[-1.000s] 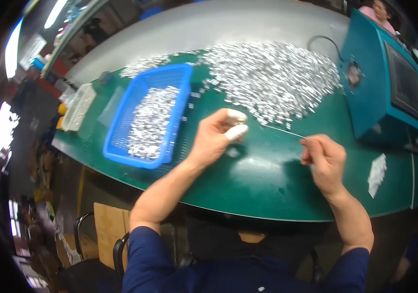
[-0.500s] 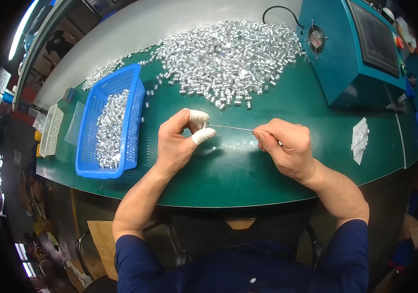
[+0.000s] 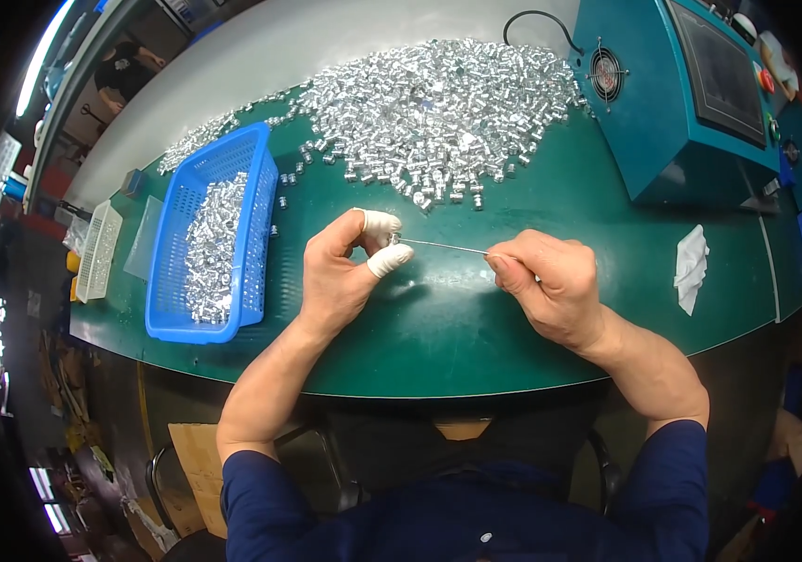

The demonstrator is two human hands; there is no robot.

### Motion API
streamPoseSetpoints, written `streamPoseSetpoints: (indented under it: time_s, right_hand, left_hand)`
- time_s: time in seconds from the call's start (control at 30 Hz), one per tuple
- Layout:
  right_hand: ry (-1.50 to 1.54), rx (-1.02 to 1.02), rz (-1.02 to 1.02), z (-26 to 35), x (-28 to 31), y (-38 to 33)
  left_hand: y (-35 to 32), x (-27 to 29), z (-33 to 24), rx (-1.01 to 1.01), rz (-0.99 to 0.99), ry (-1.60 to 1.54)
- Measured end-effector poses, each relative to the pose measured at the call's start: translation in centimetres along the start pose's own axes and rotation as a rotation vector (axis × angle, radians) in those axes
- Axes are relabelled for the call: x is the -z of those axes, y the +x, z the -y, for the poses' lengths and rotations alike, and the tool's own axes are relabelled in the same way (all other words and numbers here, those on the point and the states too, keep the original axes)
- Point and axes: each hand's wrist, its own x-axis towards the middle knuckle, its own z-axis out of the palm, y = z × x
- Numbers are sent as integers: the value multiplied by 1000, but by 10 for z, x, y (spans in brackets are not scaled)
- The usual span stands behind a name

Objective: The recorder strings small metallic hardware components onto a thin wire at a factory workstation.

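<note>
Between the thumb and forefinger of my left hand (image 3: pixel 337 267), both wearing white finger cots, sits a small silver metal fitting (image 3: pixel 394 240), mostly covered by the fingertips. My right hand (image 3: pixel 551 281) pinches one end of a thin metal rod (image 3: pixel 446 246). The rod's other end meets the fitting; whether it goes inside is too small to tell. Both hands hover over the green tabletop (image 3: pixel 457 361). Beyond them lies a large heap of similar silver fittings (image 3: pixel 429 112). More fittings (image 3: pixel 215 248) fill part of a blue plastic basket (image 3: pixel 253 234) to the left.
At the back right stands a teal machine (image 3: pixel 645 112) with a fan and a dark screen. A crumpled white cloth (image 3: pixel 690 267) lies on the right. Past the basket are a clear plastic bag (image 3: pixel 142 239) and a white basket (image 3: pixel 99 251). Another person (image 3: pixel 125 75) is at the far left.
My hands, the rod and the fitting hold nearly the same place. At the far left, the other person has shifted, and an arm now shows.
</note>
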Motion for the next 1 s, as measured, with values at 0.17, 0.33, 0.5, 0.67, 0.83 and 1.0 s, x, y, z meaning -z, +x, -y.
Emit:
streamPoseSetpoints:
  time_s: [0.17,0.33,0.5,0.67,0.83,1.0]
  right_hand:
    - [-101,27,28,3,0,2]
    - [-152,38,42,10,4,3]
    - [66,-156,1,4,1,1]
    - [152,-313,18,9,-1,1]
    - [648,-942,139,-10,7,8]
    - [201,-473,132,-2,-2,3]
  left_hand:
    - [-2,2,-4,44,46,13]
    - [-3,3,4,72,101,-100]
    - [1,8,-2,336,109,-507]
    - [2,11,-7,128,122,-204]
    - [2,11,-11,-9,135,0]
    - [1,5,-1,504,288,-398]
